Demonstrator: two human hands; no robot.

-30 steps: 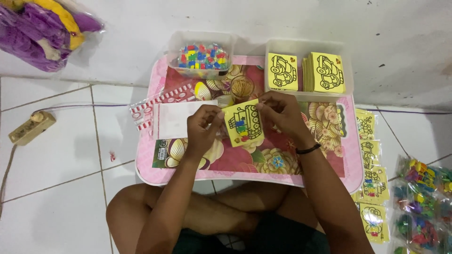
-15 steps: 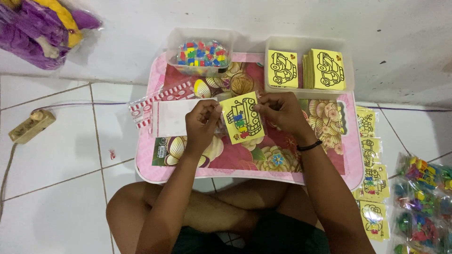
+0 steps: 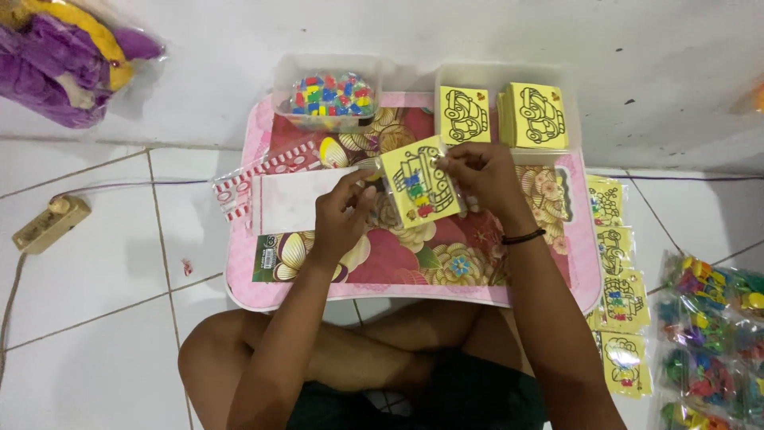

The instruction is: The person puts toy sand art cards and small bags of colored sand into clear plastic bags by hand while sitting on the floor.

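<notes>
A yellow card [image 3: 419,182] with a truck drawing sits in the middle of the frame, over the pink table [image 3: 263,283]. Its long side runs up and down, tipped a little to the left at the top. The left hand [image 3: 341,216] pinches its left edge, fingers closed on it. The right hand [image 3: 481,175] pinches its upper right corner. The card lies between both hands. A clear tub of yellow cards [image 3: 509,111] sits at the upper middle. A tub of coloured bits [image 3: 328,91] stands left of it. Shiny toy packs [image 3: 708,334] lie at lower right.
</notes>
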